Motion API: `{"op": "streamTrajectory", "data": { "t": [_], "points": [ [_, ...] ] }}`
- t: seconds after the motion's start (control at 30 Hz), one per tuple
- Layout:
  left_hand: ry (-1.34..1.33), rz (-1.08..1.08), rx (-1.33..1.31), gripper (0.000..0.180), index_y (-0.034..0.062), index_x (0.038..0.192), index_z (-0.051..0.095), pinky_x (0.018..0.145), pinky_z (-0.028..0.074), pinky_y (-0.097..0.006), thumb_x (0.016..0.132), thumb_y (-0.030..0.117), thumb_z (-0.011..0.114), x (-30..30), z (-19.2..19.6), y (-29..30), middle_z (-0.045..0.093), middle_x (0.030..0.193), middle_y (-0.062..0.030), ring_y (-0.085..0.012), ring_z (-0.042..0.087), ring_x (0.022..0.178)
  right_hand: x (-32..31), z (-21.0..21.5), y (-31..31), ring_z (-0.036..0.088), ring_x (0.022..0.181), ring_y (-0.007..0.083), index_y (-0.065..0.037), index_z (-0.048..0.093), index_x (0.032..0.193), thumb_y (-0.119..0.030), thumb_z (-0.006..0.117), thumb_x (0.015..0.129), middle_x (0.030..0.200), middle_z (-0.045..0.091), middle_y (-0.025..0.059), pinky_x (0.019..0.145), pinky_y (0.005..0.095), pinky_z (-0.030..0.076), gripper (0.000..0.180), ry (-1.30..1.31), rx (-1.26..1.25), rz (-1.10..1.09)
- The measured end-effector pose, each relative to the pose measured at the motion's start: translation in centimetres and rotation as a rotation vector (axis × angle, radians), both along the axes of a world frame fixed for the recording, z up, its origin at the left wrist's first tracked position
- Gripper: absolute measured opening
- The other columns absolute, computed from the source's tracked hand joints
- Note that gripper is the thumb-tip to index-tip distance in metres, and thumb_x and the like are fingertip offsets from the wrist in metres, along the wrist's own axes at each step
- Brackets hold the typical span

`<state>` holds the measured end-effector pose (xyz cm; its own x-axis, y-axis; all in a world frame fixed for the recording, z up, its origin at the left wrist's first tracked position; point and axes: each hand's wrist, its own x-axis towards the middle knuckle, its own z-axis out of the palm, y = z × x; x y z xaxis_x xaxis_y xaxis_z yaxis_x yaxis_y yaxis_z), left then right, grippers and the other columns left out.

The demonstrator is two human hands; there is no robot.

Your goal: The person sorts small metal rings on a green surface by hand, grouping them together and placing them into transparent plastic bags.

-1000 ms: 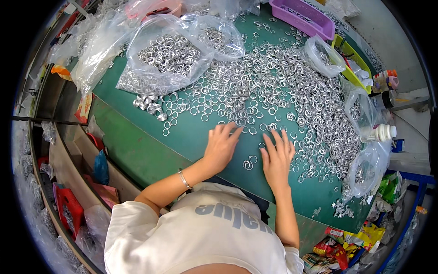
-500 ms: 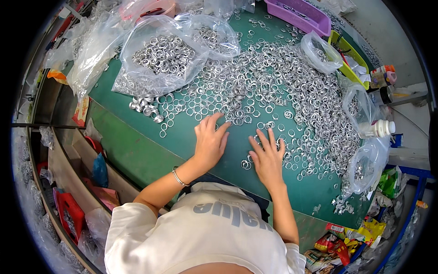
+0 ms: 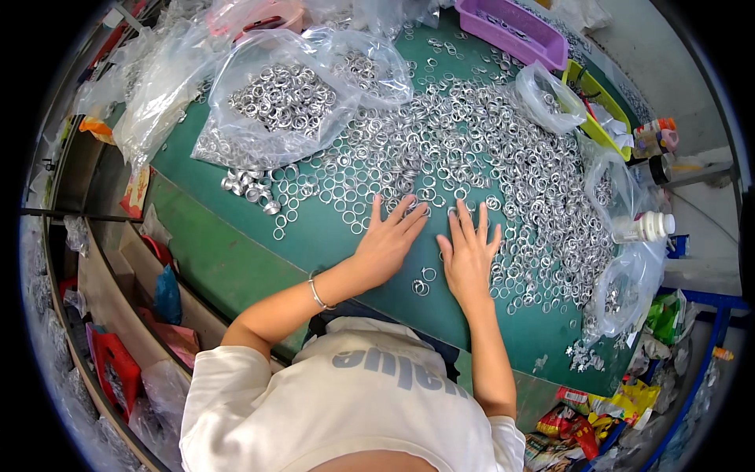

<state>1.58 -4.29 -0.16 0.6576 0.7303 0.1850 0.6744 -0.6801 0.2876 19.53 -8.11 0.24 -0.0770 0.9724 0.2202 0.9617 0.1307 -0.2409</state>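
Note:
A wide heap of silvery metal rings (image 3: 543, 189) spreads over the green tabletop (image 3: 314, 236). My left hand (image 3: 387, 240), a bangle on its wrist, lies palm down with fingers stretched toward the near edge of the heap; its fingertips touch a few rings. Just right of it, my right hand (image 3: 469, 256) is also flat and spread, fingertips among loose rings. Neither hand grips anything. Two small rings (image 3: 423, 283) lie apart on the table between the hands, closer to me. What is under the palms is hidden.
Clear plastic bags of rings (image 3: 283, 98) stand at the far left. Beyond the heap are a purple basket (image 3: 515, 35) and a yellow-green tray (image 3: 602, 106). A white bottle (image 3: 645, 227) lies at the right edge by more bags. Shelving with a red container (image 3: 116, 370) is at left.
My left hand has moved right and its fingers have straightened out and spread. My right hand has shifted slightly right and forward, leaving the two small rings between the hands.

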Motion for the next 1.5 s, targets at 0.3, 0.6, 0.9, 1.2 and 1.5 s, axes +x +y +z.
{"op": "streamTrajectory", "data": {
  "t": [0.3,0.6,0.9,1.2,1.5],
  "points": [
    [-0.073,-0.076,-0.1,0.046,-0.0009,0.124,0.053,0.11,0.021,-0.062,0.078,-0.002,0.057,-1.2,0.2,-1.8,0.052,0.131,-0.0162,-0.0308,0.038,0.135,2.2,1.4,-2.8,0.033,0.137,0.0359,-0.003,0.064,0.114,-0.018,0.063,0.087,0.139,0.046,0.0115,0.108,0.0564,0.019,0.031,0.342,-0.078,-0.013],
    [-0.305,0.07,-0.073,0.045,0.0001,0.123,0.055,0.108,0.033,-0.05,0.079,-0.007,0.055,-1.7,-0.1,-1.1,0.054,0.127,-0.0157,-0.033,0.047,0.126,2.5,1.6,-4.0,0.029,0.138,0.0376,-0.006,0.057,0.126,-0.019,0.06,0.09,0.142,0.043,0.0126,0.108,0.0608,0.016,0.038,0.072,-0.151,-0.111],
    [-0.408,-0.035,-0.199,0.04,0.0016,0.116,0.059,0.095,0.042,-0.043,0.077,-0.006,0.059,-1.2,-0.6,-2.1,0.057,0.121,-0.0131,-0.0302,0.053,0.115,2.0,0.3,-1.1,0.029,0.138,0.0379,-0.01,0.056,0.128,-0.02,0.059,0.091,0.142,0.042,0.0142,0.106,0.0614,0.019,0.038,-0.026,-0.041,-0.108],
    [-0.355,0.199,-0.152,0.03,0.0059,0.103,0.064,0.08,0.039,-0.038,0.074,0.005,0.072,-1.3,0.2,-1.4,0.053,0.107,-0.0075,-0.0268,0.049,0.094,2.0,0.6,-2.8,0.03,0.138,0.0377,-0.011,0.062,0.122,-0.018,0.063,0.088,0.14,0.043,0.0132,0.107,0.0617,0.018,0.034,0.047,-0.072,-0.086],
    [-0.372,0.178,-0.116,0.019,0.0063,0.093,0.066,0.081,0.039,-0.039,0.075,0.004,0.071,-1.4,-0.4,-2.0,0.055,0.11,-0.0085,-0.0283,0.05,0.1,1.5,0.4,-1.0,0.037,0.133,0.0366,-0.007,0.057,0.125,-0.012,0.065,0.085,0.133,0.049,0.0149,0.104,0.0556,0.026,0.041,0.215,0.055,-0.034]
  ]
}}
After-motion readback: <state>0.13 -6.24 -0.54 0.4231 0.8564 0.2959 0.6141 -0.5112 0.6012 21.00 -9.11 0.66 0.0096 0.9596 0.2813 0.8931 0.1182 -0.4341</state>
